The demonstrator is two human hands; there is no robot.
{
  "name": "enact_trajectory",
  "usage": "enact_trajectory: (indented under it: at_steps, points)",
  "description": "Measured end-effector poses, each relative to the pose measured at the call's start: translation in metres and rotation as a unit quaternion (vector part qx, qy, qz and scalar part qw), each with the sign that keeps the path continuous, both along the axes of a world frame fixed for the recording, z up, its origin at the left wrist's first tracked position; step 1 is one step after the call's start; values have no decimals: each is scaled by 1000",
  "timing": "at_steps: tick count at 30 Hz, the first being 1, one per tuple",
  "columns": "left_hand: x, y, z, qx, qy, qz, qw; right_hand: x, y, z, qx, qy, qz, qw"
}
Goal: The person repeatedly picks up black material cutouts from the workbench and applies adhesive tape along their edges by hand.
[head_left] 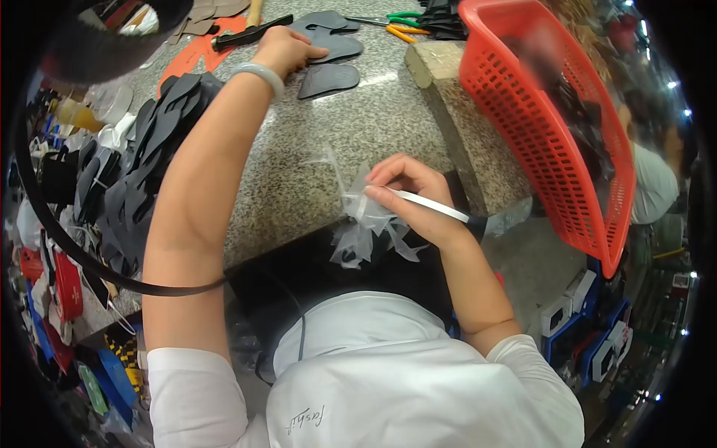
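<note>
My left hand (284, 52) reaches to the far side of the stone worktop, its bent fingers at the edge of a dark grey insole-shaped piece (340, 49). Another such piece (328, 81) lies just nearer to me. Beside that hand lies a hammer (250, 33) with a black head. Close to my body, my right hand (411, 187) is closed around a slim white stick-like tool (433, 206); its exact kind is unclear. Clear plastic strips (366, 228) hang in a bunch at the right fingertips.
Dark grey cut pieces (149, 164) are heaped at the left. A thick stone block (478, 134) and a red perforated basket (545, 142) stand at the right. Green-handled and orange-handled tools (403, 30) lie at the back. A black cable (82, 261) loops across the left side.
</note>
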State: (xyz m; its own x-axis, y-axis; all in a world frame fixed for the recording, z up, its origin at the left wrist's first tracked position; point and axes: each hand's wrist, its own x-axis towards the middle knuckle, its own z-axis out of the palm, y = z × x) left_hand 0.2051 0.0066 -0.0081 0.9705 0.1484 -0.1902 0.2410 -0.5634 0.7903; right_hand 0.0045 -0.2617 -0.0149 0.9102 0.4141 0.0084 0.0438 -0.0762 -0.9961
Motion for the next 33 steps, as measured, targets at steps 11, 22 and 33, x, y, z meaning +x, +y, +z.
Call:
enact_trajectory:
  at_steps: [11, 22, 33]
  points:
    - [-49, 57, 46, -33, -56, -81, 995, -1, 0, -4, 5, -5, 7, 1000]
    - [-189, 39, 50, -367, -133, -5, 921, -33, 3, 38, 23, -70, 79, 994]
    - [-272, 0, 46, -315, -208, 32, 925, -26, 52, 63, -86, -324, 305, 891]
